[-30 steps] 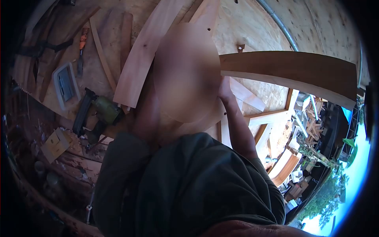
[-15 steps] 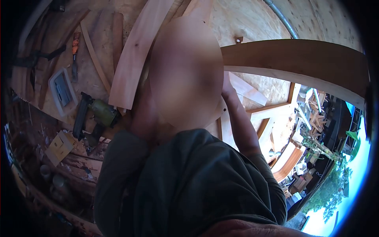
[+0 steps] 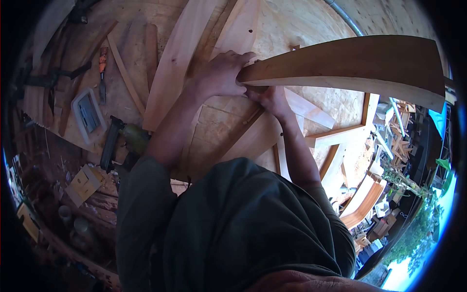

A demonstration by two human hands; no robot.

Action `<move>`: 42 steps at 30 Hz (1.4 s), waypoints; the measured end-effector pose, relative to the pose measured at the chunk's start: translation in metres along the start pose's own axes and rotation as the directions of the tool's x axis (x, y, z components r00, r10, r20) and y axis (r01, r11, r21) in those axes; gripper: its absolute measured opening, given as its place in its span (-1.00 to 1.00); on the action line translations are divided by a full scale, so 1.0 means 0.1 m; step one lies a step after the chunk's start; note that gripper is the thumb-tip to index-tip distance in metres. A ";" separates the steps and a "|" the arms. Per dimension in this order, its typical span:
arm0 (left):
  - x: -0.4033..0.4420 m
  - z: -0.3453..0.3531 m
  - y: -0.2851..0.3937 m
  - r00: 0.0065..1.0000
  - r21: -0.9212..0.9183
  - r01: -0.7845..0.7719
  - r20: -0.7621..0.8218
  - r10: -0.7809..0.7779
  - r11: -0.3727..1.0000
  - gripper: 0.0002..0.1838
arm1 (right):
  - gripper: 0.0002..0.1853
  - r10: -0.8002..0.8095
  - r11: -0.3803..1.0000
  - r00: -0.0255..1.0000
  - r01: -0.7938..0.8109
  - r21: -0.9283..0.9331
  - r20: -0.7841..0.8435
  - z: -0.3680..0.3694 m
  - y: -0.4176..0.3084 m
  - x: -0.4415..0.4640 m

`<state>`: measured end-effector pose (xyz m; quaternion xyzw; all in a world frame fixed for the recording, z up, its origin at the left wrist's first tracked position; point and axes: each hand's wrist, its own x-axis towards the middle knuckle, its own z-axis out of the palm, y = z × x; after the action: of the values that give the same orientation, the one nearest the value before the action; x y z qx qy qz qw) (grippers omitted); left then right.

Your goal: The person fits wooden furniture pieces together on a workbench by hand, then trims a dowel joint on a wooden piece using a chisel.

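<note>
A long, curved wooden board extends from the middle of the head view to the right, raised above the workbench. My left hand is closed around its left end, fingers over the top and thumb below. Just right of it, my right hand grips the underside of the same end, its fingertips partly hidden by the board. Beneath my hands, a wooden frame piece lies on the plywood bench top. A pale plank lies left of my left hand.
On the left are an orange-handled chisel, a plastic tray with metal pieces and a green nail gun. A joined wooden frame is on the right. A cardboard box sits lower left.
A blurred oval covered my hands before; now both show at the board's end. The board's right end has moved slightly up and left. Bench items have shifted slightly in view.
</note>
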<state>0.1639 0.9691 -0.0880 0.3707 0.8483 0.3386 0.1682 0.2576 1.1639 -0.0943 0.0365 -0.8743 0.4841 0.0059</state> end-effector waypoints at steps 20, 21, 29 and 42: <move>0.28 0.06 -0.39 0.992 -0.225 -0.108 0.044 0.121 0.968 -0.20 | -0.59 0.117 0.993 0.993 -0.117 0.032 -0.005 0.06 0.23 -0.04; 0.29 0.06 -0.40 0.990 -0.242 -0.116 0.049 0.131 0.963 -0.20 | -0.59 0.126 0.991 0.992 -0.126 0.051 -0.006 0.06 0.21 -0.04; 0.33 0.05 -0.42 0.987 -0.240 -0.113 0.081 0.136 0.964 -0.18 | -0.59 0.111 0.994 0.993 -0.111 -0.011 0.024 0.02 0.14 -0.03; 0.27 0.02 -0.43 0.991 -0.334 -0.085 0.069 0.114 0.939 -0.03 | -0.54 0.134 0.991 0.991 -0.134 0.016 -0.001 0.04 0.20 -0.04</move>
<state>0.1250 0.9686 -0.1207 0.3941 0.7515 0.4676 0.2475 0.2602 1.1713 -0.1137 -0.0228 -0.8709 0.4903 -0.0257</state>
